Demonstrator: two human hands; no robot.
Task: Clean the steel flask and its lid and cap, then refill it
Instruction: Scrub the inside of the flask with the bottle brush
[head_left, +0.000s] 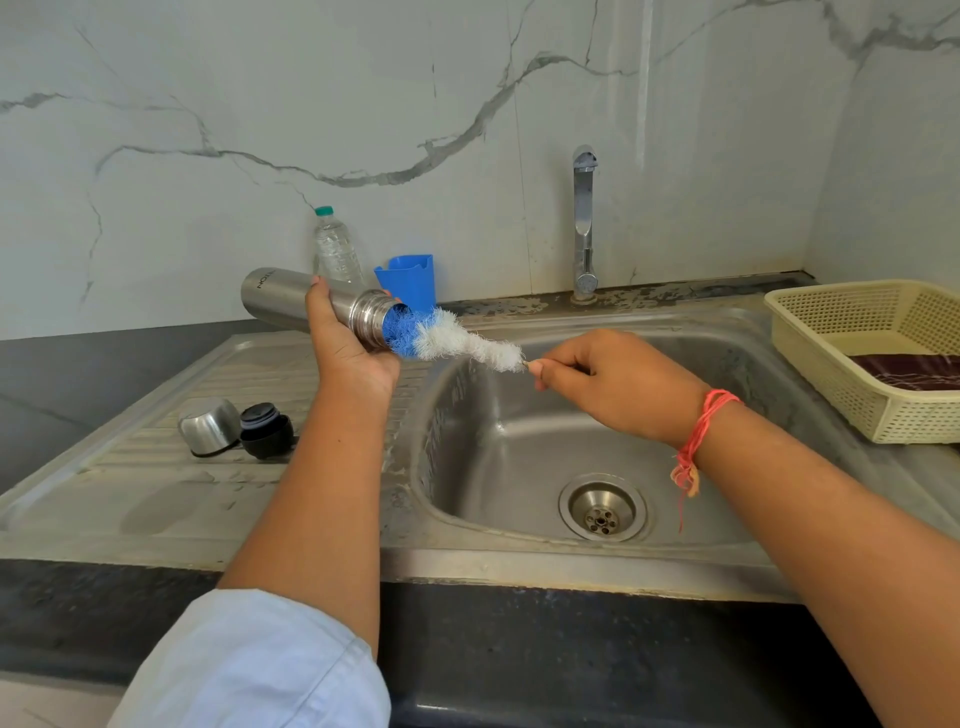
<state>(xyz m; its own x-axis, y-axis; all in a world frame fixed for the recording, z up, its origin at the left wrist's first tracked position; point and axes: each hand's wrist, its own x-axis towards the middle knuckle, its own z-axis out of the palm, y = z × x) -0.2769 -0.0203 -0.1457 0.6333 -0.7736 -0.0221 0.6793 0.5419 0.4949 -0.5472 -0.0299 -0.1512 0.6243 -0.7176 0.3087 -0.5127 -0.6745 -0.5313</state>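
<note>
Steel flask (291, 301): held tilted, left of the sink (519, 441), in the left hand (348, 338) grip, brush (457, 340) tip in its mouth, right hand (613, 384) apparently pinching the brush wire; risk: wet steel slips, bristles fling water.

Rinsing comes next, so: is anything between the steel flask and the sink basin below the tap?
Nothing visible stands between. Only the blue-and-white bottle brush, pinched by the right hand, sticks out of the mouth of the cylindrical steel flask, over the steel sink basin.
</note>
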